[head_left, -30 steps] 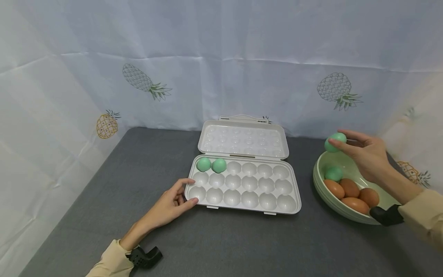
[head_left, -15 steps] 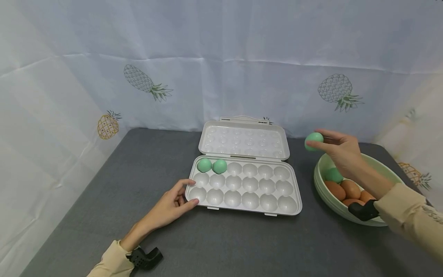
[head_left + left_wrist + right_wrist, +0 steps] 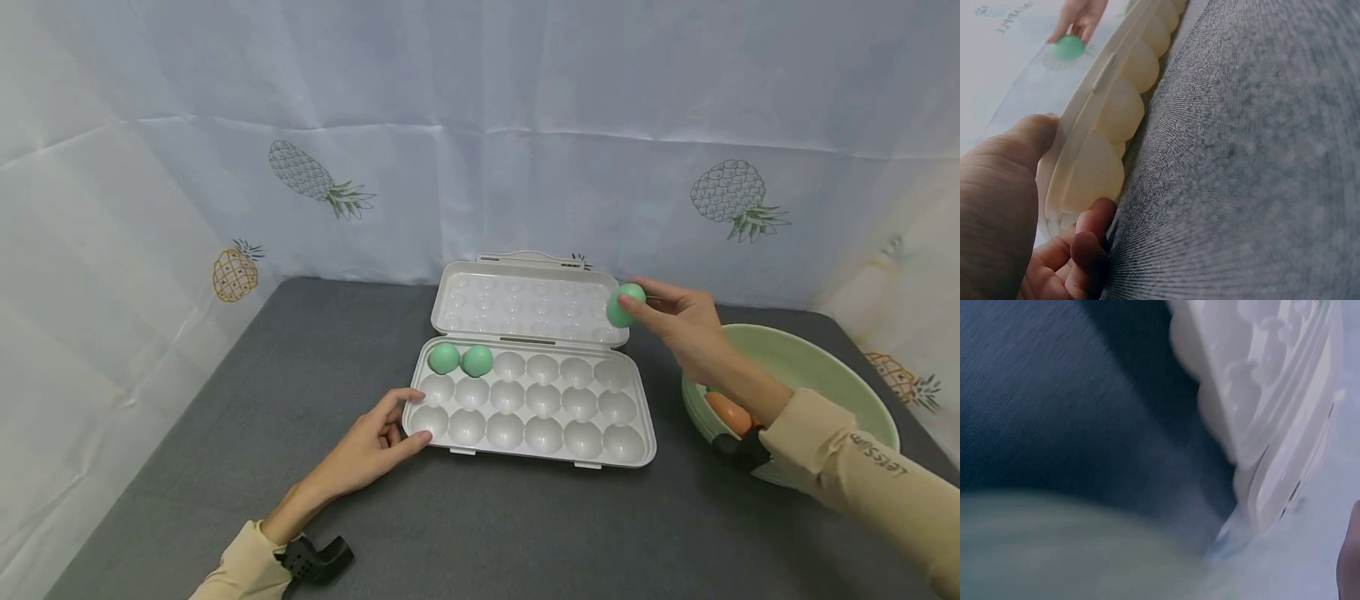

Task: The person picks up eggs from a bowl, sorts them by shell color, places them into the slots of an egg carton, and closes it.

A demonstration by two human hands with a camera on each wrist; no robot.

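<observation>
Your right hand (image 3: 684,323), fingers partly bent, is pinching an evenly coloured mint-green egg (image 3: 627,305) in front of the right edge of the unfolded white plastic lid (image 3: 498,304). That egg's long axis is apparently leaning from 7 toward 1 o'clock. From it, the white plastic egg tray (image 3: 507,397) is lying toward 7 to 8 o'clock, running roughly 9 to 3. Your left hand (image 3: 371,439), farther from the egg, is gripping the tray's left end, thumb and fingers partly closed. Two round-topped green eggs (image 3: 477,361) are sitting in the far row's leftmost cups.
</observation>
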